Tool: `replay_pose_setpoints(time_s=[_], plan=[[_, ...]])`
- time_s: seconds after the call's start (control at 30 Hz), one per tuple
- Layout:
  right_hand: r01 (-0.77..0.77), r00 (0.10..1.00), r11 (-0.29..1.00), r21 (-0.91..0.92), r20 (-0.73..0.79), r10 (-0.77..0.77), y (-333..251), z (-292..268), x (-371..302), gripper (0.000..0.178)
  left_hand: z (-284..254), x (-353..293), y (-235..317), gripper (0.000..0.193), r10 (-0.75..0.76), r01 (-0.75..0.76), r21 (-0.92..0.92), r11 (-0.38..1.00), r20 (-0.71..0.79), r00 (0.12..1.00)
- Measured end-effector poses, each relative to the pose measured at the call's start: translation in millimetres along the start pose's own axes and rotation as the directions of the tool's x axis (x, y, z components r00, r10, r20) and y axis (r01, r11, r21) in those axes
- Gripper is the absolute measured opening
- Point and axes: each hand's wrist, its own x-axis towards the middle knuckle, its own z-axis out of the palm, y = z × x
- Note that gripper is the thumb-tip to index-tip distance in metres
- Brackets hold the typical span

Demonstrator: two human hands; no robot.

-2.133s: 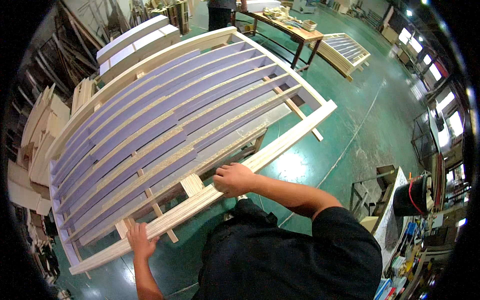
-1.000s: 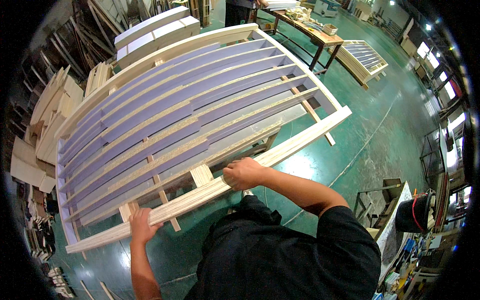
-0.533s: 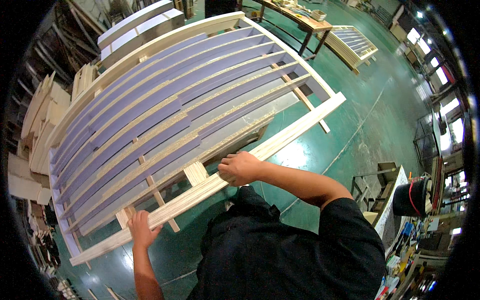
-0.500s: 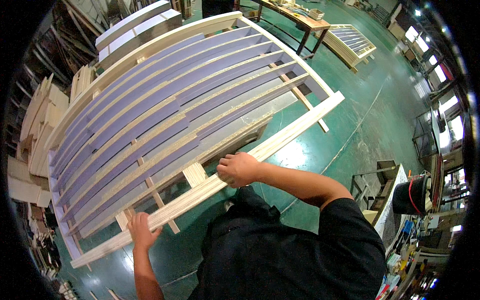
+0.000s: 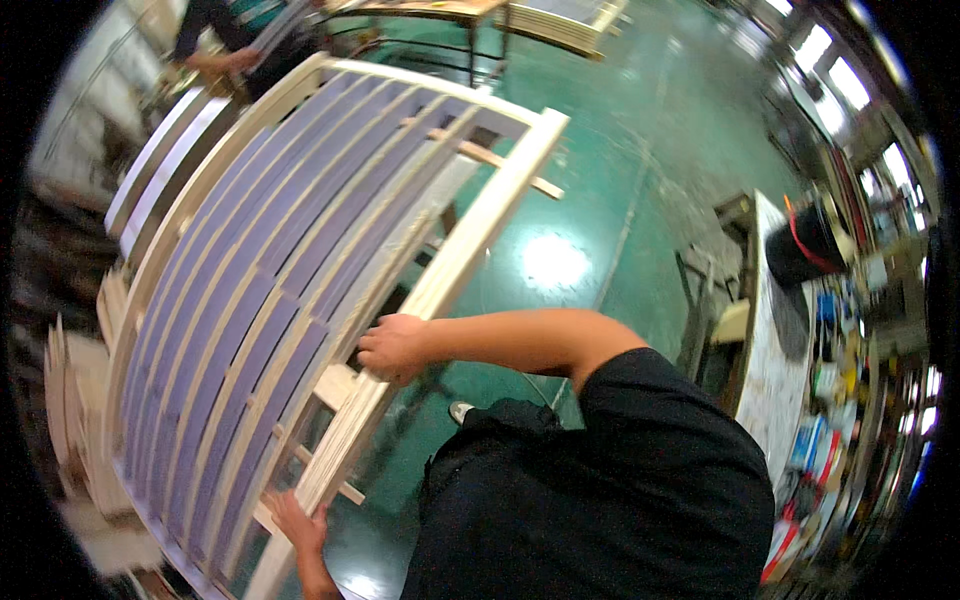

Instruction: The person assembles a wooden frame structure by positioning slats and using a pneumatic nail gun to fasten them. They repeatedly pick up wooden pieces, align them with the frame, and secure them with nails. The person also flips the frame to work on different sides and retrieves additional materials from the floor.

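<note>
A large wooden frame with curved slats [image 5: 262, 285] and purplish strips stretches out on my left. Its near side is a long pale wooden rail [image 5: 472, 240], running from the lower left to the upper right. Around the middle of this rail my right hand [image 5: 393, 348] is closed, beside a short wooden crosspiece [image 5: 336, 386]. Lower down, my left hand [image 5: 300, 522] straddles the same rail, fingers over the far side and thumb on the near side. The undersides of both grips are hidden.
Another person [image 5: 225, 55] is at the far left, holding a long grey piece. A workbench [image 5: 430, 8] stands beyond the frame. To my right are a paint-marked table [image 5: 775, 370] and a black bucket [image 5: 806, 240]. Wooden boards [image 5: 82, 410] lean at the left.
My view has swung, so the frame and rail look steeper and sit further left. Both hands keep their places on the rail. The other person has come into view at the far left.
</note>
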Motion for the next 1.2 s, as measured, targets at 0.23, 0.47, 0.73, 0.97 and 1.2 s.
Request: replay_pose_setpoints(time_s=[0.23,0.47,0.73,0.97,1.2], plan=[[-0.284,0.770,0.959,-0.018,-0.600,0.216,-38,57,-59,0.046,11,26,-30,0.099,-0.111,0.078,0.156,0.985,0.216,0.970],[-0.663,0.290,0.355,0.659,-0.211,0.933,-149,221,-313,0.042,-28,35,-24,0.054,0.353,-0.500,0.278,0.820,0.442,0.824],[-0.220,-0.975,-0.761,0.610,-0.115,0.190,-359,290,-687,0.044,-47,15,12,0.059,0.213,-0.325,0.248,0.913,0.389,0.896],[-0.145,-0.989,-0.962,0.233,0.000,0.149,-538,422,-835,0.061,-43,65,97,0.102,-0.347,0.117,0.418,0.901,0.531,0.773],[0.085,-0.989,-0.894,0.439,0.144,-0.024,-513,456,-840,0.080,-62,44,56,0.097,-0.306,0.160,0.399,0.903,0.336,0.891]])
